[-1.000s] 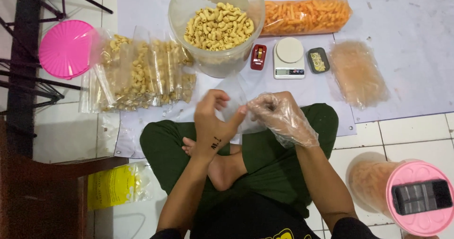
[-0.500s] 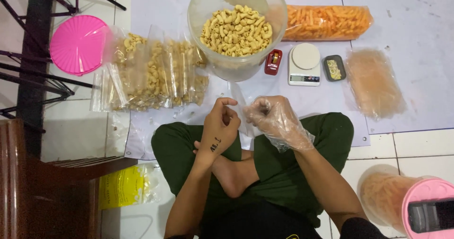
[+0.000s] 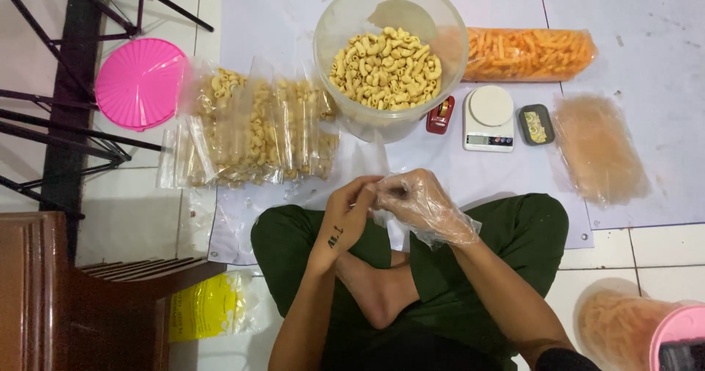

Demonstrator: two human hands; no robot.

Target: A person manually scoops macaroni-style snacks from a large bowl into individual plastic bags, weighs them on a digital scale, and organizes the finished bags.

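your bare left hand [image 3: 351,213] and plastic-gloved right hand [image 3: 415,202] both pinch a clear plastic bag [image 3: 371,158] just below the macaroni tub [image 3: 389,55]

white mat [image 3: 294,18] under snack tub [image 3: 389,55], scale [image 3: 488,117]

Even, fairly bright indoor light falls from above, with soft, short shadows under the tub [image 3: 389,55] and beside the scale [image 3: 488,117]. The filled bags [image 3: 253,132] and the glove on the right hand [image 3: 418,206] show mild glare. Focus is sharp in the middle; the pink lid [image 3: 679,338] at the lower right corner is blurred
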